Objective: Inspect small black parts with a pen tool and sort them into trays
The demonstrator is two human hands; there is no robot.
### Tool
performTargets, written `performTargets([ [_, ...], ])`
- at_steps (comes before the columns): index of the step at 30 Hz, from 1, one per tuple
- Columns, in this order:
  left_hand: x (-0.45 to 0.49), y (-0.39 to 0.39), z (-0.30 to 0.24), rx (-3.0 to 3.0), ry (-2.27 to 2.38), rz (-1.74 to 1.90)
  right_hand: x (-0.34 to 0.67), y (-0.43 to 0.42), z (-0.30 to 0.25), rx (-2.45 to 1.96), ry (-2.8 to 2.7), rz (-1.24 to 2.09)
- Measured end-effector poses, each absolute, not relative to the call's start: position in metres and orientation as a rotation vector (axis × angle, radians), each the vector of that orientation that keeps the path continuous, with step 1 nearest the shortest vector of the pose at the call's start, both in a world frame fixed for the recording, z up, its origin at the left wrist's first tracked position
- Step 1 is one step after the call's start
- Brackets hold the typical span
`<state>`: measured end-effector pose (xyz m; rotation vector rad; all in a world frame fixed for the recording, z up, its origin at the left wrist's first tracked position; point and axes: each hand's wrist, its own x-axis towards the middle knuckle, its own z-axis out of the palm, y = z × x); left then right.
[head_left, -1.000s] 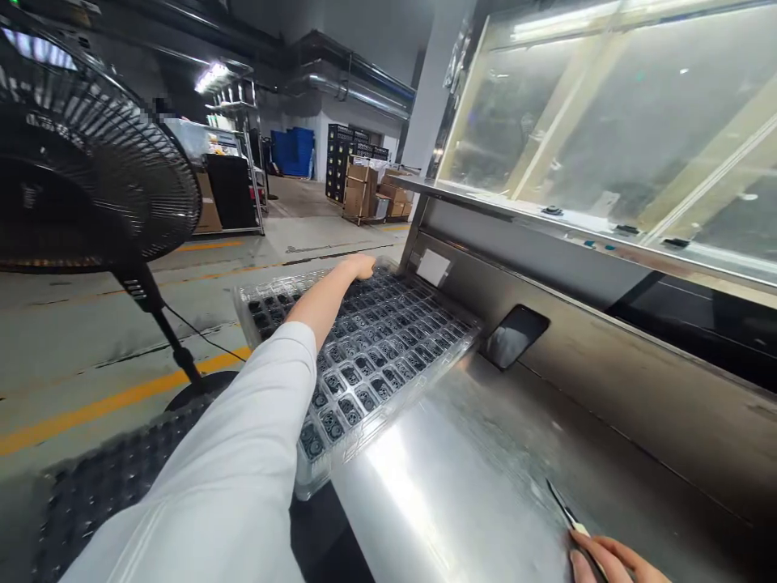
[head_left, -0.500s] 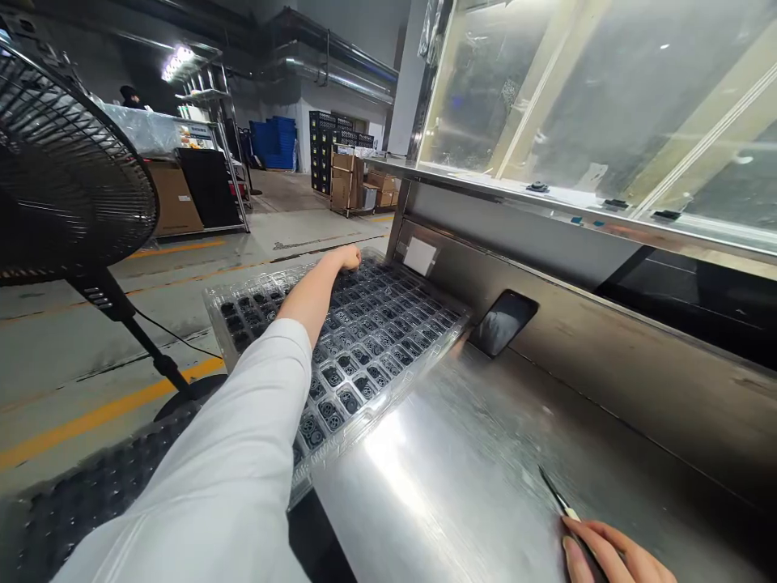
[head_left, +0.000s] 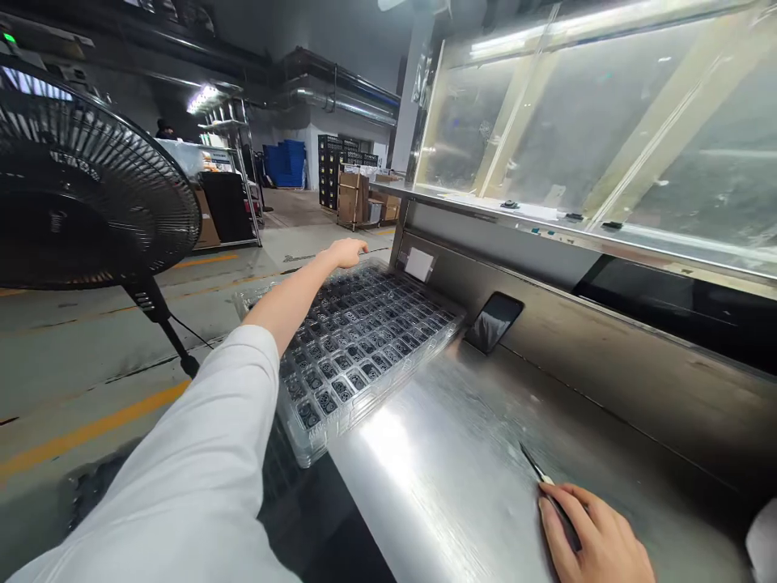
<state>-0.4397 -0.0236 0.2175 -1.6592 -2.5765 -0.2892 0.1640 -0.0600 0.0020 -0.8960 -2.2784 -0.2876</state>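
- Left hand (head_left: 347,253) lifts off the far edge of the plastic tray (head_left: 371,405), fingers apparently loosened, leaving it unheld!
- Right of the tray, right hand (head_left: 598,530) grips a pointed tool (head_left: 535,464).

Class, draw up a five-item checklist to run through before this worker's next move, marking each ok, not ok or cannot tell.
1. Tool held in the right hand: ok, its tip points away from the fingers.
2. Left hand away from the tool tip: ok, it is at the tray's far side.
3. Left hand gripping the tray: cannot tell, contact is unclear.
4. Tray wholly over the bench: not ok, its near corner juts past the edge.
5. Phone off the tray: ok, beside it.
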Motion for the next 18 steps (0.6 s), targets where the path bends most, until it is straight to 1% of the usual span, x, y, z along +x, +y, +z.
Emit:
performTargets([
  [5, -0.395, -0.046, 0.266, -1.698, -2.345, -0.369, 0.159, -0.058, -0.001, -0.909, -2.232, -0.265],
  [10, -0.312, -0.045, 0.306, -1.816, -1.955, -0.512, 0.149, -0.074, 0.005, -0.983, -2.185, -0.151],
  [15, -0.191, -0.035, 0.327, -1.987, -1.489, -0.902, 0.144, -0.089, 0.016, -1.063, -2.095, -0.05],
  [18, -0.112, -0.039, 0.317, -2.124, -1.197, -1.214, 0.145, -0.092, 0.019, -1.112, -2.034, -0.007],
])
